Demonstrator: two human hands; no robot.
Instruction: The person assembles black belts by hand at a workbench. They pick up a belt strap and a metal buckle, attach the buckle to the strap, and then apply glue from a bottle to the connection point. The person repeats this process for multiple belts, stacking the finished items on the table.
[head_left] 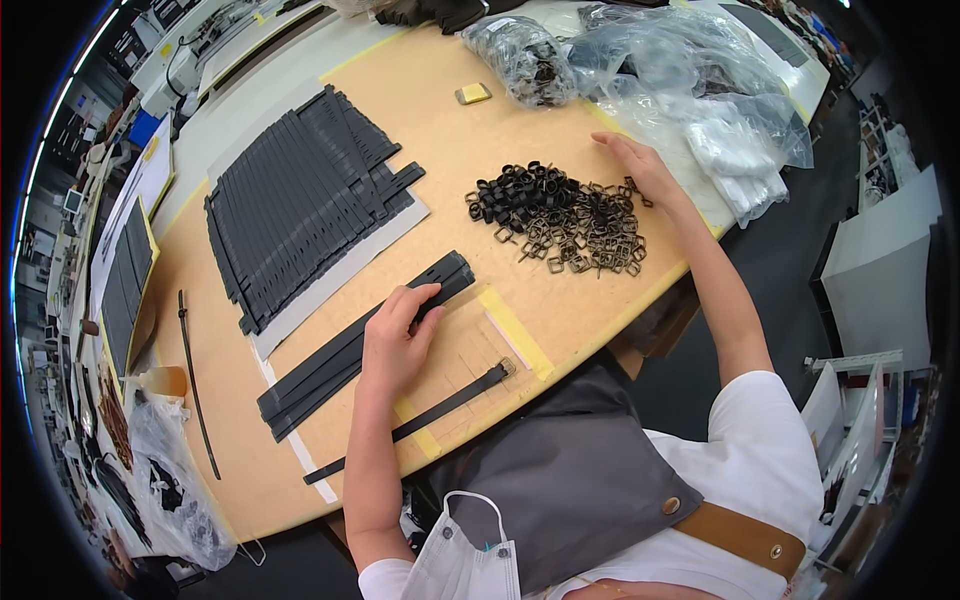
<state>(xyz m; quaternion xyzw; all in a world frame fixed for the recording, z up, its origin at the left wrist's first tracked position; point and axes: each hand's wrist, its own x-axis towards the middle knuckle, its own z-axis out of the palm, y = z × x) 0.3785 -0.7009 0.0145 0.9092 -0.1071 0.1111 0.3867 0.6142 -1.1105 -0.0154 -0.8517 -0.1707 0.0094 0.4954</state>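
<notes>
My left hand (397,340) lies flat on a stack of dark grey straps (340,358) set diagonally on the tan table (480,150), fingers spread over the stack's upper end. My right hand (640,165) reaches out to the far edge of a heap of metal buckles (590,235), fingertips touching the table by it. Black plastic loops (515,195) form the heap's left part. A single strap with a buckle on its end (440,408) lies near the table's front edge, between strips of yellow tape (515,330).
A wide fan of dark straps (295,200) on grey sheet fills the table's left. Clear plastic bags (700,90) of parts sit at the back right, with a small yellow block (473,94). A thin black strap (195,380) lies at the left edge.
</notes>
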